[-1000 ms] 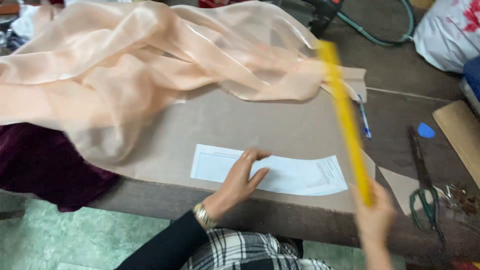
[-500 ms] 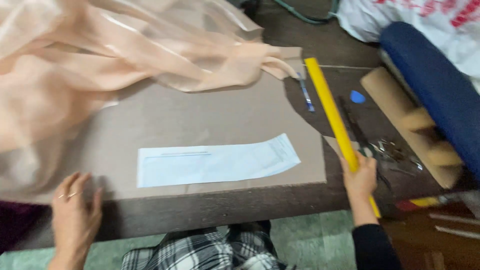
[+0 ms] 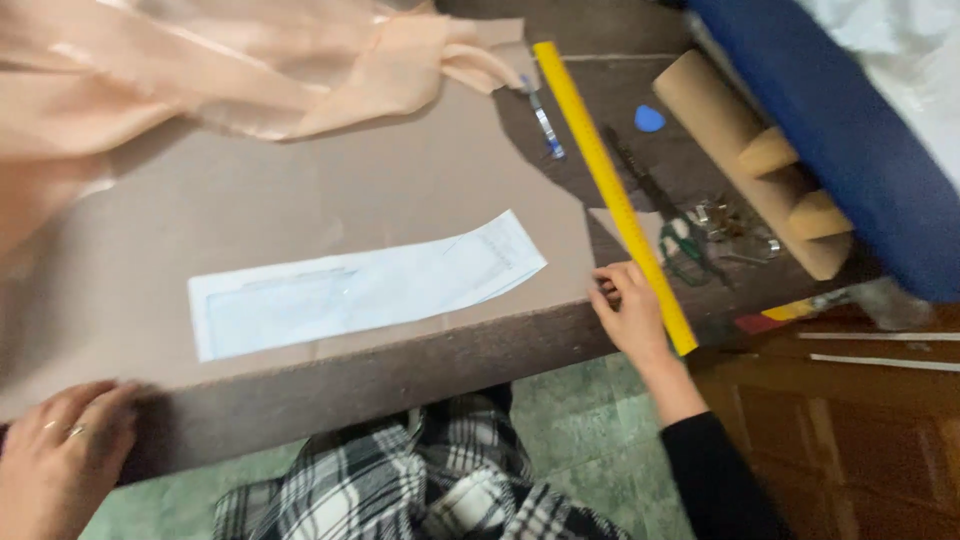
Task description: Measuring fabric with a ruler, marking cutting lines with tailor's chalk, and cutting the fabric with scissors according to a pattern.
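A long yellow ruler (image 3: 610,185) lies flat along the right side of the table. My right hand (image 3: 628,312) grips its near end at the table's front edge. My left hand (image 3: 58,452) rests on the front edge at the far left, fingers apart, with a ring on one finger and nothing in it. Between the hands a long white paper pattern piece (image 3: 360,285) lies on a brown paper sheet (image 3: 400,170). Sheer peach fabric (image 3: 200,70) is bunched over the far left of the table.
Right of the ruler lie green-handled scissors (image 3: 680,245), a blue chalk piece (image 3: 650,118), metal clips (image 3: 735,225), a cardboard tube (image 3: 730,130) and a blue fabric roll (image 3: 850,140). A pen (image 3: 545,125) lies left of the ruler. My checked clothing (image 3: 440,490) shows below the edge.
The ruler went from raised in my right hand to lying flat at the table's right. My left hand left the paper pattern and moved to the front left edge.
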